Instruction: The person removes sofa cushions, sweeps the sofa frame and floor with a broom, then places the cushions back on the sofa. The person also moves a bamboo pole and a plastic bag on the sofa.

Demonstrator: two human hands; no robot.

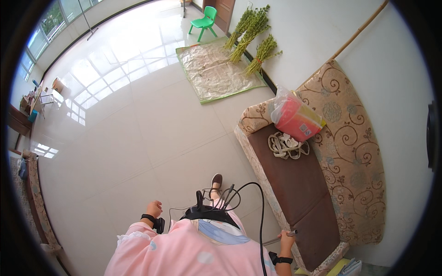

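My left hand (154,208) hangs over the tiled floor to the left of my body, its fingers curled in with nothing visible in them. My right hand (286,238) grips a thin metal-looking rod (272,241) beside the front edge of the sofa. One end of the rod sticks out past my fingers over the brown sofa seat (312,234); its other end is hidden behind my clothing. Dark straps with small devices circle both wrists. Around my waist sits a black belt pack (210,213) with looping black cables.
On the patterned sofa (352,172) lie a pink plastic bag (297,119) and coiled pale straps (286,146). Ahead, a flattened sack sheet (215,72) lies by the wall with bundles of cut plants (257,63). A green chair (203,22) stands beyond; a bamboo pole (359,31) leans behind the sofa.
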